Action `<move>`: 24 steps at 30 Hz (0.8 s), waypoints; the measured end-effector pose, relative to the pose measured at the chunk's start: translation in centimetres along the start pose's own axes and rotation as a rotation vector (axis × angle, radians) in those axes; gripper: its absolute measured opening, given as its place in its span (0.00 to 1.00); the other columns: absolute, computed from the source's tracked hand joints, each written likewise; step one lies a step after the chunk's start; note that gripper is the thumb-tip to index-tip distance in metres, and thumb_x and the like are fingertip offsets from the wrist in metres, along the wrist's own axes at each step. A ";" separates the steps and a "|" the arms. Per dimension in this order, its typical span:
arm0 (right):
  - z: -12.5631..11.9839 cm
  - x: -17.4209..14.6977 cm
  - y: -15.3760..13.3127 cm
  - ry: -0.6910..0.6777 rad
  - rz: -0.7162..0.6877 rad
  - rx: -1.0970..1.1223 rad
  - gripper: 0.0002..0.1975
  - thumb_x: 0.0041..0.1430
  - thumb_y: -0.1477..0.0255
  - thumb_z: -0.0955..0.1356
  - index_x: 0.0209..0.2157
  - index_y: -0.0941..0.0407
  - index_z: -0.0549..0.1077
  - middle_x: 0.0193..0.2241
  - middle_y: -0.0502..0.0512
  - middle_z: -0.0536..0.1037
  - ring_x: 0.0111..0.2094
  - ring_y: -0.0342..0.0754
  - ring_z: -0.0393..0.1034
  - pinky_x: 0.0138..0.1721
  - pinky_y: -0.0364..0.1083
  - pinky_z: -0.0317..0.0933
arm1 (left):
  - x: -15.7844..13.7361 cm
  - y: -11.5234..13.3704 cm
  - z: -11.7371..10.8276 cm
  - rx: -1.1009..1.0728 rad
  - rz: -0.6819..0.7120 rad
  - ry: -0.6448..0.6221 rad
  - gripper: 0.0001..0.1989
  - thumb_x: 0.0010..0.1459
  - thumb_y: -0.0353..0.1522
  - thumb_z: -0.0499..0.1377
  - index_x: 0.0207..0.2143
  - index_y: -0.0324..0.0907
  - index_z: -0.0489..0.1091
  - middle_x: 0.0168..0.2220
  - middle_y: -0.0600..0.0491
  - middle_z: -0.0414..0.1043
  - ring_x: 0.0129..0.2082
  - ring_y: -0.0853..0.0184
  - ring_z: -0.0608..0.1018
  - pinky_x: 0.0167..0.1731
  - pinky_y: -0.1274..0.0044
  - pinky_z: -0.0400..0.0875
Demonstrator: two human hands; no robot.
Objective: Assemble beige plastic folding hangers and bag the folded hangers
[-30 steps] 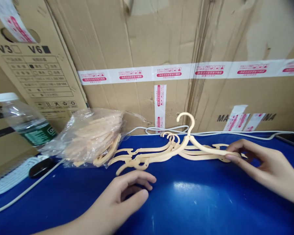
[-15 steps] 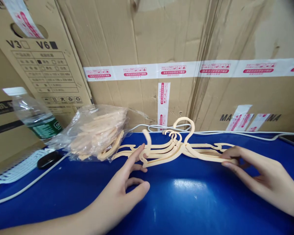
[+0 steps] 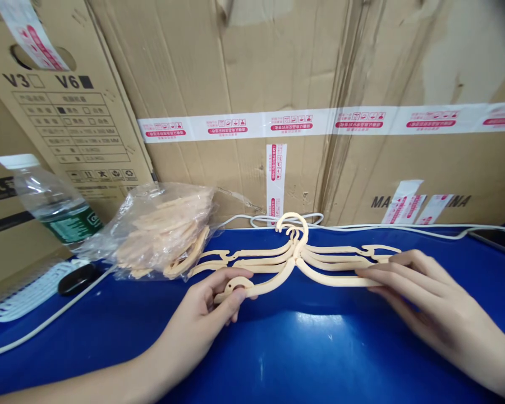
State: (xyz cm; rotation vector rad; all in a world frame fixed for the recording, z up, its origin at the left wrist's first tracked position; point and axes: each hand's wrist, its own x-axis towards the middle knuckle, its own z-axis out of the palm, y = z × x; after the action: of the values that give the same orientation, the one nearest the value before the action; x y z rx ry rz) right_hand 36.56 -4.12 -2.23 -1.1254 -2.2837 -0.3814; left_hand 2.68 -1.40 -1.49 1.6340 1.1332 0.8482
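A cream plastic clothes hanger point(image 3: 275, 281) lies nearest me on the blue table, its hook pointing away. My left hand point(image 3: 206, 308) pinches the hanger's left end, where a curled hook-shaped piece shows between thumb and fingers. On the other side my right hand point(image 3: 429, 303) is closed round the right end, which its fingers partly hide. Just behind, several similar hangers point(image 3: 261, 262) lie lined up with their small hooks together at the middle. To their left rests a clear plastic bag point(image 3: 164, 230) filled with more cream hanger parts.
Large cardboard boxes point(image 3: 219, 168) stand along the back of the blue table point(image 3: 303, 359). At the left are a water bottle point(image 3: 59, 207), a black mouse point(image 3: 79, 279) and a pale keyboard point(image 3: 33, 294). A white cable point(image 3: 404, 229) runs along the back to a dark phone-like object point(image 3: 500, 242).
My left hand has closed on the hanger's left end, and the upright curled piece there has folded outward. The front hanger has shifted left and toward me, its hook now nearer the others.
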 end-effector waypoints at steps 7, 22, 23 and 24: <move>-0.3 -0.6 0.2 0.148 -0.079 -0.261 0.17 0.60 0.78 0.62 0.49 0.54 0.71 0.42 0.56 0.81 0.34 0.54 0.77 0.32 0.50 0.64 | 0.2 0.0 0.1 -0.031 -0.016 -0.003 0.18 0.59 0.42 0.57 0.45 0.41 0.68 0.24 0.57 0.68 0.23 0.71 0.69 0.26 0.79 0.65; 0.6 -0.1 -1.0 0.198 0.142 0.014 0.12 0.63 0.74 0.64 0.47 0.52 0.72 0.52 0.61 0.72 0.45 0.52 0.75 0.38 0.46 0.72 | 0.2 0.1 0.3 -0.047 -0.003 0.029 0.17 0.57 0.42 0.59 0.44 0.40 0.69 0.24 0.57 0.69 0.24 0.70 0.72 0.26 0.79 0.67; 0.6 0.0 -1.2 0.191 0.202 0.130 0.12 0.62 0.71 0.65 0.48 0.52 0.71 0.51 0.60 0.73 0.45 0.51 0.75 0.39 0.46 0.73 | 0.2 0.2 0.3 -0.049 -0.004 0.033 0.17 0.56 0.42 0.59 0.43 0.40 0.70 0.24 0.56 0.69 0.25 0.69 0.72 0.27 0.79 0.68; 0.6 0.1 -1.4 0.174 0.275 0.251 0.13 0.62 0.69 0.66 0.48 0.52 0.71 0.49 0.59 0.75 0.44 0.51 0.76 0.39 0.45 0.74 | 0.2 0.3 0.4 -0.053 -0.009 0.037 0.17 0.56 0.42 0.60 0.43 0.40 0.70 0.25 0.56 0.70 0.25 0.69 0.72 0.27 0.78 0.68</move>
State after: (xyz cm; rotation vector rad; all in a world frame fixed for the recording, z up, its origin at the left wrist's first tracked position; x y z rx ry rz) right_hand 35.19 -4.59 -2.65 -1.2034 -1.9308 -0.0789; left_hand 3.16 -1.41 -1.36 1.5743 1.1340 0.8989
